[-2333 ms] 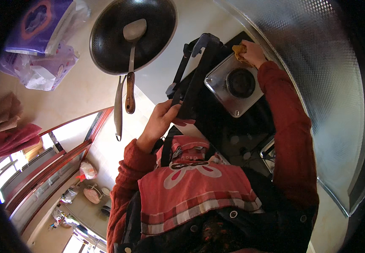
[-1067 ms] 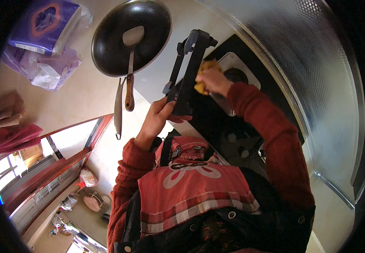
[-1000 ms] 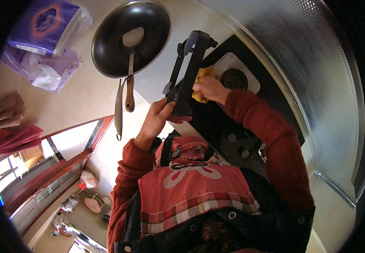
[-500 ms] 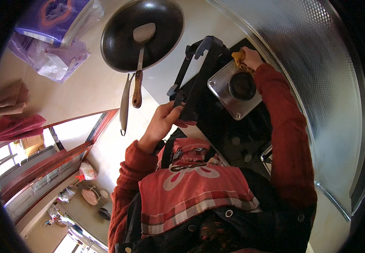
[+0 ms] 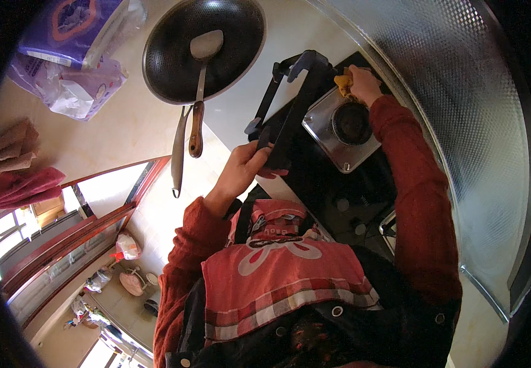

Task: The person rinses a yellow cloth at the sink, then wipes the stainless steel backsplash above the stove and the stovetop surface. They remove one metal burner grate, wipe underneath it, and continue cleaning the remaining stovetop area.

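My left hand (image 5: 246,168) grips the near end of a black iron pan support (image 5: 290,92), tilted up off the black glass stove (image 5: 333,184). My right hand (image 5: 364,83) reaches to the far side of the stove and holds a yellow cloth (image 5: 343,81), pressed at the far corner of the square steel burner plate (image 5: 339,132). The round black burner (image 5: 352,122) sits bare in the plate's middle. Both arms wear red sleeves.
A black wok (image 5: 203,46) with a steel spatula (image 5: 201,73) lying in it rests on the pale counter to the left. Plastic packages (image 5: 72,55) lie further left, folded cloths (image 5: 14,162) at the left rim. A dimpled steel backsplash (image 5: 462,122) lines the right side.
My right hand with the yellow cloth moved from the raised support back out to the far corner of the burner plate. My left hand kept holding the support tilted up.
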A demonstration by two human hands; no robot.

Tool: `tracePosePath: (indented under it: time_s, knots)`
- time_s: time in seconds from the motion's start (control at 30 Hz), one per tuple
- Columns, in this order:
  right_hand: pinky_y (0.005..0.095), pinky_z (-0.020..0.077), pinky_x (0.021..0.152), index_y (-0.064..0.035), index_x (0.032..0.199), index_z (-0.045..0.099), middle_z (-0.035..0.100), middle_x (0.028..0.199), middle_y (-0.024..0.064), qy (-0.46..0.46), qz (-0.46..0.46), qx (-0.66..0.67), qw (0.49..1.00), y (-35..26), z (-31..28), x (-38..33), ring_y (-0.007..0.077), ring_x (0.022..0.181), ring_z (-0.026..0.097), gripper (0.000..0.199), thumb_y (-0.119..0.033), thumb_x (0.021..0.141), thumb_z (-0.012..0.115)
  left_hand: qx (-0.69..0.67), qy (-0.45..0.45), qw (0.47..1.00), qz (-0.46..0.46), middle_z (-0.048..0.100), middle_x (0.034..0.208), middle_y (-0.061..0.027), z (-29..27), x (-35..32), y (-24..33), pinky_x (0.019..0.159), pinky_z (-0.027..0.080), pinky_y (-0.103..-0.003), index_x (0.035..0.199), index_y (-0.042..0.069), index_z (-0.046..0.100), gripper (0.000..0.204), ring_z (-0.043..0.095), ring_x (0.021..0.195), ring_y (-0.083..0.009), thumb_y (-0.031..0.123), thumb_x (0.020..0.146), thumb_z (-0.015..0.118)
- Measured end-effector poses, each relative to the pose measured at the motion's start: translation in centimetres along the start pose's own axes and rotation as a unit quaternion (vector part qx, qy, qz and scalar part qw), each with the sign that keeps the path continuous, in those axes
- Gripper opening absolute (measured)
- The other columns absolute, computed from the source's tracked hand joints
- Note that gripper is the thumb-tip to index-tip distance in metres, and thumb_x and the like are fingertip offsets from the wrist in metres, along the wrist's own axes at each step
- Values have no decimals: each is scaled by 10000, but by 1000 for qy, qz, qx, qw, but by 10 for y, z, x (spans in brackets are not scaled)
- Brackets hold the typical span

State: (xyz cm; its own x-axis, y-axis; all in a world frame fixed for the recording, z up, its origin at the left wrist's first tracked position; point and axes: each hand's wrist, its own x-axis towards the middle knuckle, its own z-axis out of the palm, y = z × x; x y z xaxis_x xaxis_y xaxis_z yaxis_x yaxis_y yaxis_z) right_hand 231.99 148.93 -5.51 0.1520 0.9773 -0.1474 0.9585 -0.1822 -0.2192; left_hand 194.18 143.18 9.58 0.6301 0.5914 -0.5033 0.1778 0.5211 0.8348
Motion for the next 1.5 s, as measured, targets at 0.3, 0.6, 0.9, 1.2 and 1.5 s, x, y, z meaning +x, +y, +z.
tracePosePath:
  time_s: [0.3, 0.6, 0.9, 1.2, 1.5]
  knots:
    - [436, 505, 778, -22, 1166, 481, 607, 1012, 197, 24, 33, 22, 999, 4, 1, -3, 345, 907, 605, 418, -70, 779, 631, 61, 42, 997, -31, 607, 779, -141, 9, 55, 8, 553, 551, -289, 917, -90, 509, 311, 681, 699, -271, 215, 933, 447]
    - [441, 494, 788, -8, 1115, 515, 615, 1010, 220, 65, 51, 49, 995, 11, 10, -3, 361, 925, 607, 439, -150, 730, 670, 275, 86, 950, 122, 617, 748, -202, 12, 126, 10, 536, 511, -368, 763, -62, 534, 252, 652, 638, -279, 171, 858, 517]
    - [443, 485, 799, -16, 1191, 516, 602, 1074, 211, 58, 63, 83, 993, 32, 11, 2, 349, 951, 599, 467, -200, 782, 648, 324, 113, 934, 102, 615, 728, -207, 17, 155, 18, 567, 510, -364, 753, -41, 567, 250, 643, 631, -287, 192, 836, 533]
    - [404, 440, 891, 25, 1229, 476, 559, 1148, 220, -26, 157, 148, 976, 48, -24, -43, 340, 1053, 556, 766, -427, 670, 741, 507, 180, 839, 85, 643, 813, -253, 26, 192, -1, 747, 504, -455, 799, -50, 636, 381, 639, 788, -382, 284, 839, 457]
    - [375, 377, 988, 127, 1311, 303, 414, 1299, 312, -72, 252, 109, 959, 30, -8, -12, 385, 1186, 461, 1143, -560, 532, 780, 590, 179, 784, 68, 633, 784, -241, 17, 196, -34, 695, 493, -500, 805, -34, 600, 353, 618, 725, -411, 284, 855, 456]
